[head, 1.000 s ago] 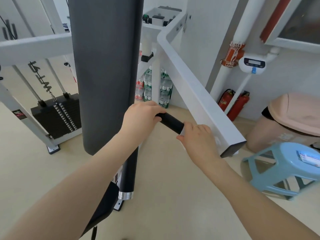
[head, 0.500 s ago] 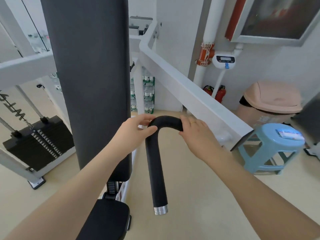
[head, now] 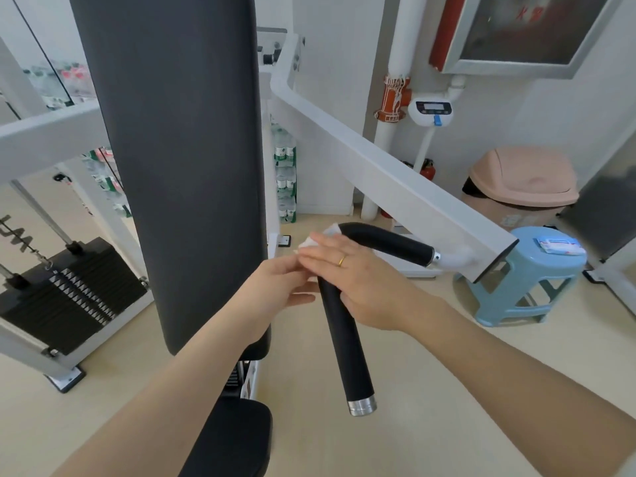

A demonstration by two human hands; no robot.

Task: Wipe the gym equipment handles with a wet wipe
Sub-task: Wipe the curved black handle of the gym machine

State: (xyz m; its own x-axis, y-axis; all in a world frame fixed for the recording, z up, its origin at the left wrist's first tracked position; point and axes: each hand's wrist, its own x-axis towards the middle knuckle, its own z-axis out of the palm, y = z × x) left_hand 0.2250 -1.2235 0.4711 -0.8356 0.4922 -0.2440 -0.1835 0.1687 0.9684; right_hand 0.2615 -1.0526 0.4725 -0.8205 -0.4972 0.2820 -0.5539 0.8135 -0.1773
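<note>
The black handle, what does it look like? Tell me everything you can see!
The black handle is a bent tube in a matte, foam-like cover. Its short part runs from the white arm, joined there by a small silver fitting; past the bend its long part slopes down toward the camera and ends in a shiny silver cap. At the bend, the right hand lies over it with fingers fairly straight, the left hand is beside it, and a white wet wipe peeks out from between them.

The right hand [head: 361,284] covers most of the wet wipe [head: 311,241] and part of the black handle [head: 344,339]. The left hand's [head: 275,284] fingertips are tucked under it. The back pad [head: 172,149] runs off the top edge. The packet [head: 559,245] on the blue stool [head: 523,280] is too blurry to read.
</note>
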